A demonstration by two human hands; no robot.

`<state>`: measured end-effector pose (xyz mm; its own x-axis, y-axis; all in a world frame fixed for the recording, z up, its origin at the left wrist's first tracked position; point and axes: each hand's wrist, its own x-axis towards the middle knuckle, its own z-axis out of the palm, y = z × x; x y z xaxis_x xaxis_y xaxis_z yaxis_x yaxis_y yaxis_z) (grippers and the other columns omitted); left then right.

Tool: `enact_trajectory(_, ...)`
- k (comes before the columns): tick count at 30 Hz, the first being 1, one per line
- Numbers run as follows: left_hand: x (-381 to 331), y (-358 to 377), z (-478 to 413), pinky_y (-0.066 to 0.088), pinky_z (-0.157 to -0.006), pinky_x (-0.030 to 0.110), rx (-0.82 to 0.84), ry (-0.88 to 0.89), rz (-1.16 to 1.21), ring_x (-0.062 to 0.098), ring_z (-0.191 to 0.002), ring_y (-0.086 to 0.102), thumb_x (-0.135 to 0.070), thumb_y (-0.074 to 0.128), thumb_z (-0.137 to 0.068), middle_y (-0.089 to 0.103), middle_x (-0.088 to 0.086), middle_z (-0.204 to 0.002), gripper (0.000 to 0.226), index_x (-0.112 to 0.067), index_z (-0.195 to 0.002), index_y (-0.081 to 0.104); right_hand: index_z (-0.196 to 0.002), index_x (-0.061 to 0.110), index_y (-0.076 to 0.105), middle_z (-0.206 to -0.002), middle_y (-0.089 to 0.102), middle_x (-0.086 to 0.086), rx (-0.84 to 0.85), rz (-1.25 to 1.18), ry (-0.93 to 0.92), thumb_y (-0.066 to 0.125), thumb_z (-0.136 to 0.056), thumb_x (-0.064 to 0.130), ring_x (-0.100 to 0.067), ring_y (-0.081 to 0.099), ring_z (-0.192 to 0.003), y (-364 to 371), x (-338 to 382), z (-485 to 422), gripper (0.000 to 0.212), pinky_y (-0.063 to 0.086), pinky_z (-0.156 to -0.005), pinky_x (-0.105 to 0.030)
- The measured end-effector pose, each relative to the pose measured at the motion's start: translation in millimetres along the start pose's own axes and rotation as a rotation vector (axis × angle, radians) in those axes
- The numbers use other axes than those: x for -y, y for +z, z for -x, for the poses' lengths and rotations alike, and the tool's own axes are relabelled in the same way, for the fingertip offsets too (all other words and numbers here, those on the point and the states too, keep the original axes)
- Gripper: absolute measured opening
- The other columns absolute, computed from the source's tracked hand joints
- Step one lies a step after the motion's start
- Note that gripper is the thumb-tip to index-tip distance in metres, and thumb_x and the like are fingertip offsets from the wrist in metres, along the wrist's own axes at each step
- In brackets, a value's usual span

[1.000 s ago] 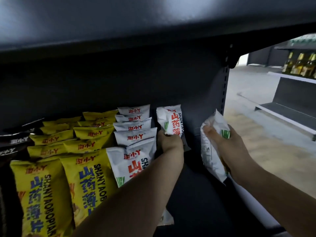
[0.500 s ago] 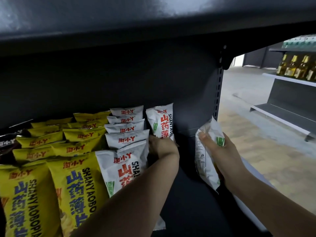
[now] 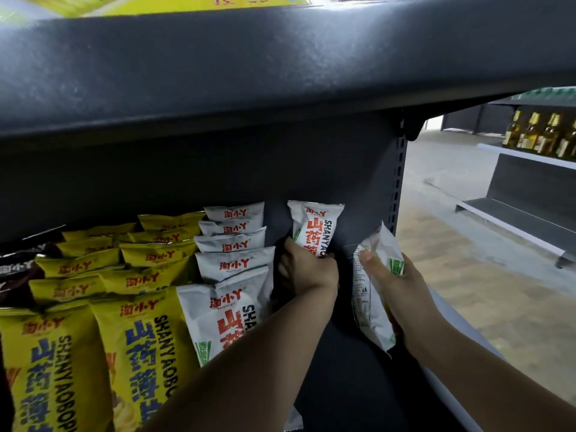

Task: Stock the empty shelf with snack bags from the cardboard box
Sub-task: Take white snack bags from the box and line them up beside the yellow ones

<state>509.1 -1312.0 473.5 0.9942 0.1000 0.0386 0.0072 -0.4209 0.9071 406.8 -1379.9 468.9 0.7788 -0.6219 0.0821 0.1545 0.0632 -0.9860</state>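
Head view: left hand point(image 3: 307, 269) curls its fingers round the foot of a white bag point(image 3: 318, 227), standing it upright at the back of the shelf point(image 3: 352, 385), just right of the white row point(image 3: 233, 266). Right hand point(image 3: 402, 285) grips a second bag point(image 3: 371, 313), thumb across its face, near the shelf's right edge. Best, I judge, to seat the back bag level and face out before letting go, then set the second directly in front so the new row runs straight.

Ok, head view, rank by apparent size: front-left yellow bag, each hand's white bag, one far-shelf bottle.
1. Front-left yellow bag, nearest the camera.
2. Right white bag, held by right hand.
3. Left white bag, held by left hand, farther back, partly covered; these may truly match.
4. Bottle, distant.
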Motion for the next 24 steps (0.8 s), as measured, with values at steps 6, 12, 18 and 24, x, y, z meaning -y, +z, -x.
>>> enact_trajectory(6, 3, 1, 4, 0.027, -0.11, 0.045, -0.145, -0.068, -0.045, 0.034, -0.133, 0.033, -0.03, 0.064, -0.085, 0.038, 0.018, -0.142, 0.067, -0.005, -0.137, 0.031, -0.125, 0.031, 0.056, -0.11, 0.068, 0.014, 0.009, 0.033, -0.025, 0.064, -0.088, 0.041, -0.003, 0.064, -0.098, 1, 0, 1, 0.039, 0.045, -0.07, -0.019)
enact_trajectory(12, 0, -3, 3, 0.024, -0.112, 0.049, -0.122, -0.104, -0.017, 0.038, -0.138, 0.026, -0.035, 0.063, -0.086, 0.028, 0.022, -0.148, 0.078, -0.002, -0.143, 0.021, -0.123, 0.029, 0.056, -0.108, 0.068, 0.012, 0.026, 0.039, -0.031, 0.063, -0.09, 0.038, -0.002, 0.065, -0.094, 2, 0, 1, 0.035, 0.045, -0.068, -0.018)
enact_trajectory(18, -3, -12, 23, 0.02, -0.115, 0.047, -0.053, -0.102, -0.042, 0.034, -0.141, 0.02, -0.03, 0.062, -0.087, 0.023, 0.02, -0.15, 0.082, -0.001, -0.146, 0.014, -0.096, 0.033, 0.055, -0.095, 0.069, 0.008, -0.01, 0.076, -0.047, 0.064, -0.091, 0.029, 0.001, 0.068, -0.073, 11, 3, -3, 0.011, 0.048, -0.052, -0.009)
enact_trajectory(24, -2, -27, 56, 0.025, -0.113, 0.036, -0.047, 0.006, 0.09, 0.029, -0.136, 0.031, -0.016, 0.054, -0.088, 0.034, 0.016, -0.145, 0.062, -0.002, -0.143, 0.027, -0.131, 0.012, 0.043, -0.109, 0.063, 0.005, 0.007, 0.196, -0.081, 0.069, -0.086, 0.021, -0.008, 0.063, -0.095, 32, 10, -18, 0.053, 0.05, -0.074, -0.023)
